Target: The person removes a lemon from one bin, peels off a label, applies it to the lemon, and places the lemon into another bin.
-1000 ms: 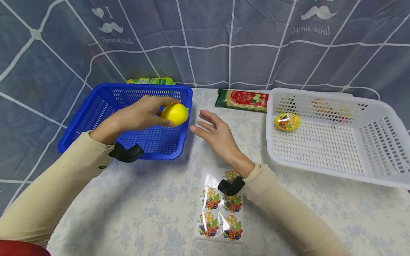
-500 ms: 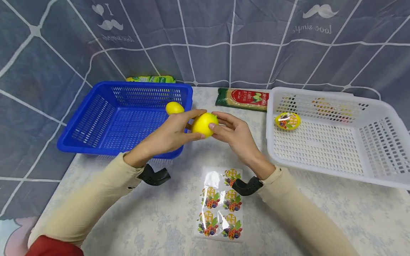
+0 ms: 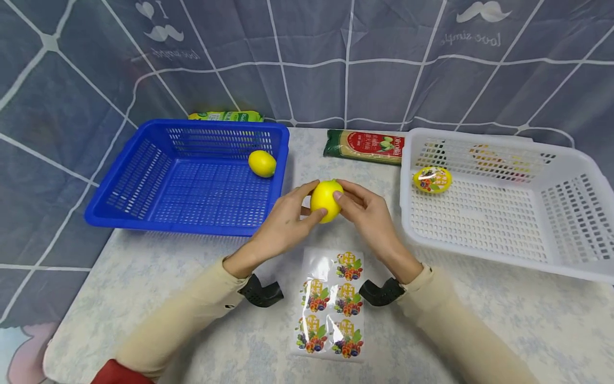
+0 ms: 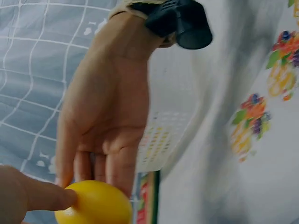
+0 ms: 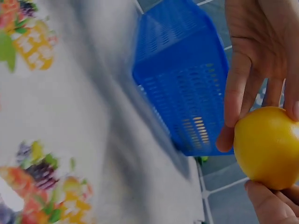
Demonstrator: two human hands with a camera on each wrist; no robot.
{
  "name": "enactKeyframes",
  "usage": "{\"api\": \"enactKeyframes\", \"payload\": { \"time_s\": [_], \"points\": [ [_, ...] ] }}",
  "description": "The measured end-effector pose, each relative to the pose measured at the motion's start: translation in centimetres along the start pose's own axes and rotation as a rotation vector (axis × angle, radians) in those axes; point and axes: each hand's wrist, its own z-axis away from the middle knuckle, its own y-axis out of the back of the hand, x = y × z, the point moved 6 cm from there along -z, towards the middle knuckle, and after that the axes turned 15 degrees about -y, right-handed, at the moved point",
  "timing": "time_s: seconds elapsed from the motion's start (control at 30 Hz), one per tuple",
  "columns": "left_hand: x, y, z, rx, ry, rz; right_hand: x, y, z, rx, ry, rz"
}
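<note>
A yellow lemon [image 3: 324, 199] is held up between both hands over the middle of the table. My left hand [image 3: 288, 221] grips it from the left, thumb on the near side. From the right, my right hand [image 3: 371, 216] pinches the same lemon with thumb and fingers. The left wrist view shows the lemon [image 4: 100, 205] at the bottom edge, partly cut off. Below the hands lies a sheet of fruit stickers [image 3: 330, 320], with one upper-left spot bare. Another lemon [image 3: 262, 163] rests in the blue basket [image 3: 182, 228] at its right side.
At the right stands a white basket [image 3: 479, 256] holding a lemon [image 3: 432, 180] with a fruit sticker on it. A red and green pasta packet [image 3: 366, 146] lies between the baskets at the back. Behind the blue basket is a green and yellow packet [image 3: 225, 116].
The left hand has carried the lemon out of the blue basket, rightward to the middle. The right hand has taken hold of it too, and both have drifted slightly right and nearer.
</note>
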Motion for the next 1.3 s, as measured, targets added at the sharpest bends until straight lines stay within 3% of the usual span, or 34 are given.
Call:
{"api": "enactKeyframes", "payload": {
  "time_s": [0.13, 0.27, 0.6, 0.93, 1.3],
  "points": [
    [-0.6, -1.0, 0.1, 0.049, 0.004, 0.038, 0.9, 0.0, 0.2, -0.012, -0.004, 0.072],
    [-1.2, -1.8, 0.0, 0.051, 0.017, 0.035, 1.6, 0.0, 0.2, -0.021, -0.009, 0.119],
    [-2.8, -3.6, -0.6, 0.031, -0.003, 0.050, 2.7, 1.0, -0.4, 0.089, -0.038, 0.203],
    [-4.7, -4.2, -1.4, -0.022, -0.029, 0.159, 3.3, 0.8, -1.0, 0.006, -0.071, 0.307],
    [-5.8, -4.7, -1.5, -0.070, 0.034, 0.161, 4.0, 0.6, -1.6, -0.004, -0.099, 0.400]
  ]
}}
